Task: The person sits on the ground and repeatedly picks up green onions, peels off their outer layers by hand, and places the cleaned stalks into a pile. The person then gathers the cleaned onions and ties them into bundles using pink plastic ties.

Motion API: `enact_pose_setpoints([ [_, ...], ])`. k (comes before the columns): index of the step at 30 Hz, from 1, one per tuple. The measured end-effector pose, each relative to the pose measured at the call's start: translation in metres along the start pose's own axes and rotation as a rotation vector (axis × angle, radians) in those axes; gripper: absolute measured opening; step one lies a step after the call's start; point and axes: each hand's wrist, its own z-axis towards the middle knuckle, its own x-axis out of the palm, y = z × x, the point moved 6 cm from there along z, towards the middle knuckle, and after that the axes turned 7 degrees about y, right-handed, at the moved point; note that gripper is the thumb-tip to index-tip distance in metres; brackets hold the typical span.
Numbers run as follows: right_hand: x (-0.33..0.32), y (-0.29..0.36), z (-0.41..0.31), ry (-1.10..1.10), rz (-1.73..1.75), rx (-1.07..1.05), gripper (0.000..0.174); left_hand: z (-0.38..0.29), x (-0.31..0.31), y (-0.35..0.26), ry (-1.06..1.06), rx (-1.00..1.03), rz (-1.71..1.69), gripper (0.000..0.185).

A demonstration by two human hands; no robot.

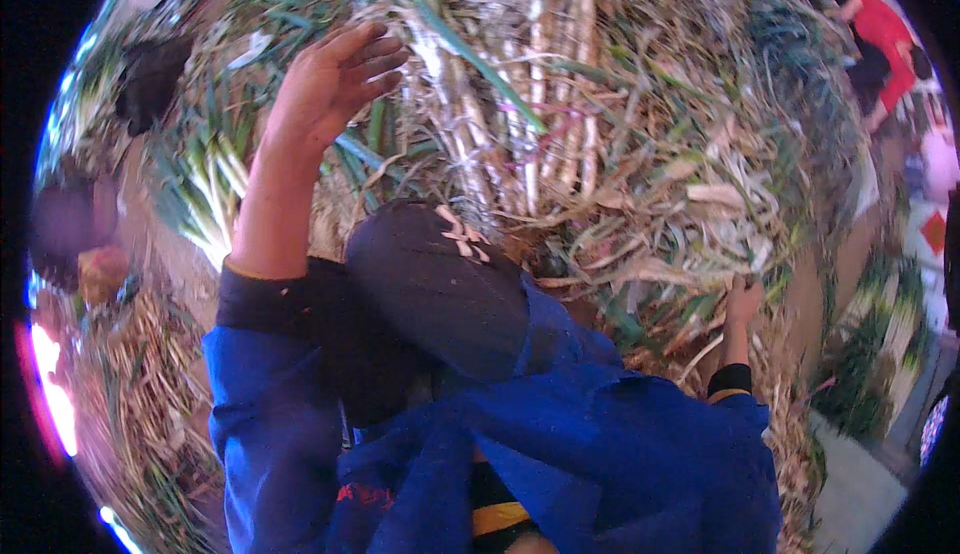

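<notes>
My left hand [341, 81] is raised at the upper left with its fingers stretched out and holds nothing that I can see. Beside its fingertips lie long green onions, their white, soil-streaked stalks [536, 81] side by side. A thin pinkish-purple tie [555, 130] crosses them. My right hand [742, 300] is low on the right, at the edge of a heap of pale peelings and dry leaves [712, 209]. Its fingers are small and blurred, so whether they grip a leaf is unclear. Dark cloth with pink lettering [435, 291] covers the middle, hiding what lies beneath.
Cleaned green onions with white stems [214, 186] lie left of my forearm. More bunches [874, 336] are at the right, by a pale floor slab [855, 479]. A person in red [889, 40] bends at the upper right. A dark cloth-like item [154, 77] lies upper left.
</notes>
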Motion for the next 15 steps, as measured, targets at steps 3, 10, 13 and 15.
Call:
enact_pose_setpoints([
  [3,0.006,0.173,-0.019,-0.033,0.282,-0.512,0.039,-0.001,-0.023,-0.003,-0.119,0.017,-0.084,0.029],
  [10,0.059,0.498,-0.135,0.123,0.240,-1.297,0.025,-0.009,-0.051,-0.012,-0.210,0.068,-0.031,0.024],
  [13,0.130,0.563,-0.166,0.378,-0.160,-1.236,0.035,-0.010,-0.058,-0.017,-0.217,0.098,0.002,0.025],
  [15,0.167,0.579,-0.177,0.467,-0.282,-1.067,0.045,-0.010,-0.064,-0.020,-0.243,0.113,0.019,0.028],
])
